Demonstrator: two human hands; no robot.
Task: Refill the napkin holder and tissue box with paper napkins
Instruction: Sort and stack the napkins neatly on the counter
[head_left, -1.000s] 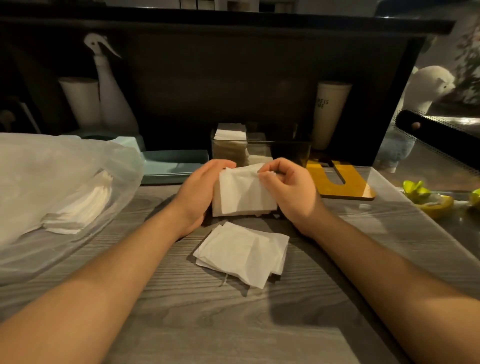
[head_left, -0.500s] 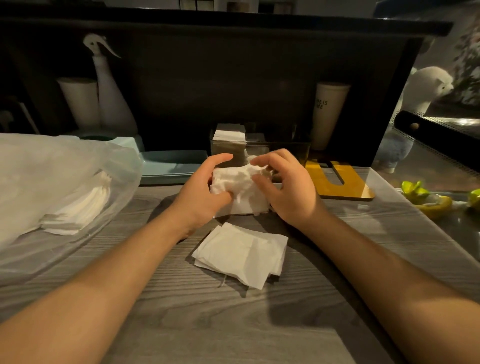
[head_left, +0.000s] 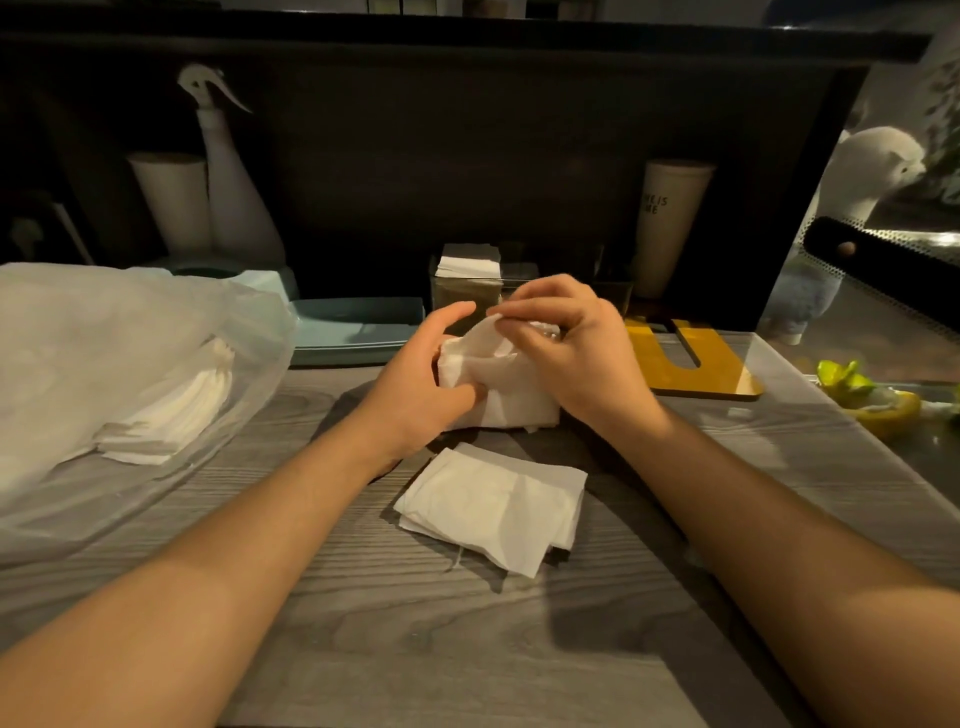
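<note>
Between the two hands, at the middle of a grey wood-grain counter (head_left: 467, 649), sits a soft white napkin (head_left: 498, 374), crumpled and partly folded over on itself. The left hand (head_left: 421, 384) curls around its left side, thumb raised above the paper and fingers tucked against the front. The right hand (head_left: 566, 348) comes in from above and to the right, its thumb and fingertips pinching the napkin's upper edge. The lower part of the napkin touches the counter.

Just in front of the hands, nearer the viewer, a small loose stack of flat napkins (head_left: 493, 506) lies on the counter, apart from both hands, its squares slightly fanned.

Behind the hands stands a clear holder (head_left: 467, 293) with a neat pile of folded white napkins showing at its top. To its right a yellow board with a slot (head_left: 696, 364) lies flat.

At far left a large translucent plastic bag (head_left: 119, 364) rests on the counter with more white napkins stacked inside. Behind it are a teal tray (head_left: 348, 332), a white spray bottle (head_left: 228, 182) and a pale cup (head_left: 174, 200). Another pale cup (head_left: 667, 223) stands at the dark back wall on the right.
</note>
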